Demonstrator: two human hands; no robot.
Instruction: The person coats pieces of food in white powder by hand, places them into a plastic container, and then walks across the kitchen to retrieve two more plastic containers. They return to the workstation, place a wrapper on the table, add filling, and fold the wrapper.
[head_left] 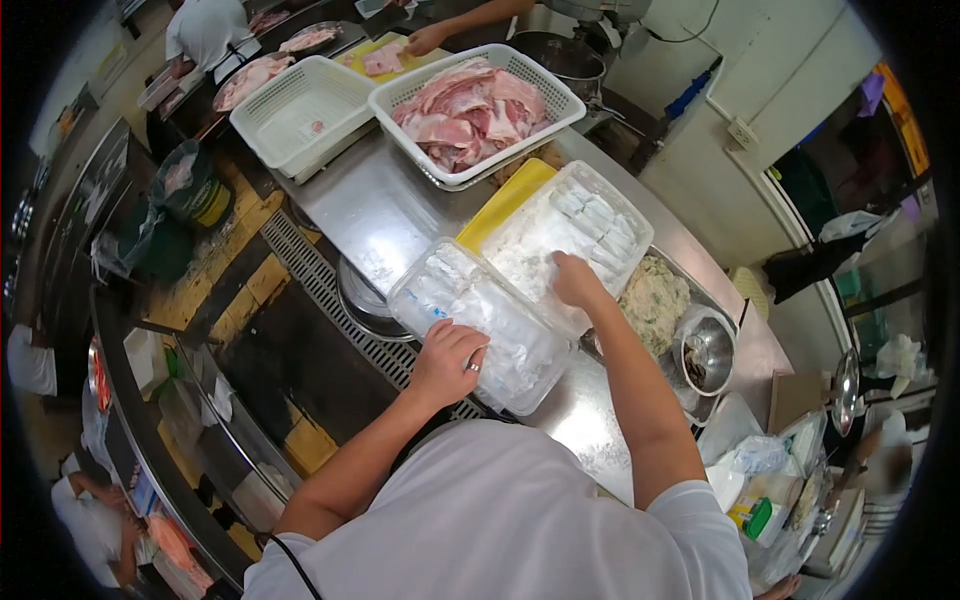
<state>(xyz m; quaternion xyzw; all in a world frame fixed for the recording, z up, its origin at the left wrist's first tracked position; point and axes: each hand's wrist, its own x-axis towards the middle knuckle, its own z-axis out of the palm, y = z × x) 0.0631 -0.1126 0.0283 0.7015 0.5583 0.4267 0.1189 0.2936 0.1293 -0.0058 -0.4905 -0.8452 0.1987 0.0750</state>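
Note:
My left hand (450,362) is at the near side of a clear plastic tray (530,385) holding white-dusted pieces. Its fingers are bent over the contents, and a ring shows on one finger; whatever lies under the fingertips is hidden. My right hand (577,282) reaches into a second plastic tub (640,228) of white powder, its fingers closed and pointing down, the tips partly hidden. White-coated blocks (595,222) line the tub's far side in rows. A yellow board or lid (505,203) lies partly under the tub.
A white basket (570,110) of raw meat (480,115) stands at the back beside another white basket (300,110). To the right sit a pale, green-flecked mixture (650,305) and a metal bowl (722,345). Another person's hand (428,40) touches meat on a yellow board.

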